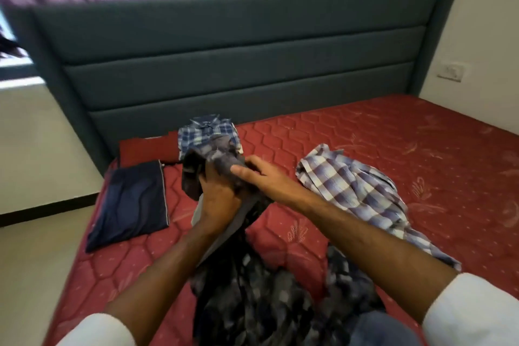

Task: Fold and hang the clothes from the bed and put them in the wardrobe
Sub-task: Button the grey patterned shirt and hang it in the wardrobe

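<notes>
hands meet above the red mattress (pixel 351 132): the left hand (pixel 219 196) grips a bunched dark patterned shirt (pixel 252 295), and the right hand (pixel 258 174) pinches the same cloth just beside it. navy folded garment (pixel 132 202) lies to the left, a folded blue plaid shirt (pixel 207 132) behind the hands, and a crumpled checked shirt (pixel 362 194) to the right.

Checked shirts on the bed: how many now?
2: a folded blue checked shirt near the headboard, beyond the hands, and a crumpled lilac checked shirt at right. Others may be hidden.
</notes>
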A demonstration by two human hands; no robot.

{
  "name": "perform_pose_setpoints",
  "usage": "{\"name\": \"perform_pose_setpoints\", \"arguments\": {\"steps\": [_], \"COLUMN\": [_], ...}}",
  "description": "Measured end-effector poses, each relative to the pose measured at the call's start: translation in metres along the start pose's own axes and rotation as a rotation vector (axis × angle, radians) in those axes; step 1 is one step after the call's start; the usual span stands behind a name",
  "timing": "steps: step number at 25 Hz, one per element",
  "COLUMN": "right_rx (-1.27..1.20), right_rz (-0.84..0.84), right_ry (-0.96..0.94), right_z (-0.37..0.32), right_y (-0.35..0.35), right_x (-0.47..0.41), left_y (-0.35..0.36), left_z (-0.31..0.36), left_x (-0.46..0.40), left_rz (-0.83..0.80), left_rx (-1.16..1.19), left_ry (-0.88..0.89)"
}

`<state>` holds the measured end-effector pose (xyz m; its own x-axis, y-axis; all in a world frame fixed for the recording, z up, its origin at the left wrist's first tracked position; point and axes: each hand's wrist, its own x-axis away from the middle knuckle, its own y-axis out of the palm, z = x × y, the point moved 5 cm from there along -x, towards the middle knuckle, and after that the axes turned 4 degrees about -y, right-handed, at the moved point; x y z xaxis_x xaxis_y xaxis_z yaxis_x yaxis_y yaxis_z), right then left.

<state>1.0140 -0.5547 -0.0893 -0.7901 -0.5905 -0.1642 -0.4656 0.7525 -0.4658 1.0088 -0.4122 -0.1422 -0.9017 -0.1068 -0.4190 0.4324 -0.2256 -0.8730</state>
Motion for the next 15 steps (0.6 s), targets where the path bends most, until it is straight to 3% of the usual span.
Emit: {"name": "perform_pose_setpoints", "arguments": {"steps": [3, 7, 12, 15], "right_rx": [0.236, 0.366, 0.021, -0.058], "right_rz": [0.239, 0.358, 0.635, 0.551], "right_ry": [-0.155, -0.416, -0.552, -0.659], "right_z": [-0.059, -0.148, -0.255, -0.304], "right_y": [-0.005, -0.025, -0.106, -0.127], "right_x": [-0.033, -0.062, -0.082, -0.083], "left_y": [-0.084, -0.185, -0.321, -0.363], "left_z": [0.001, -0.011, -0.014, -0.019], "left_x": [-0.027, -0.049, -0.079, -0.068], "left_rz": [0.168, 0.384, 0.442, 0.631], "left_rx": [-0.071, -0.07, 0.172, 0.195], "left_ry": [0.015, 0.149, 0.42, 0.464]}}
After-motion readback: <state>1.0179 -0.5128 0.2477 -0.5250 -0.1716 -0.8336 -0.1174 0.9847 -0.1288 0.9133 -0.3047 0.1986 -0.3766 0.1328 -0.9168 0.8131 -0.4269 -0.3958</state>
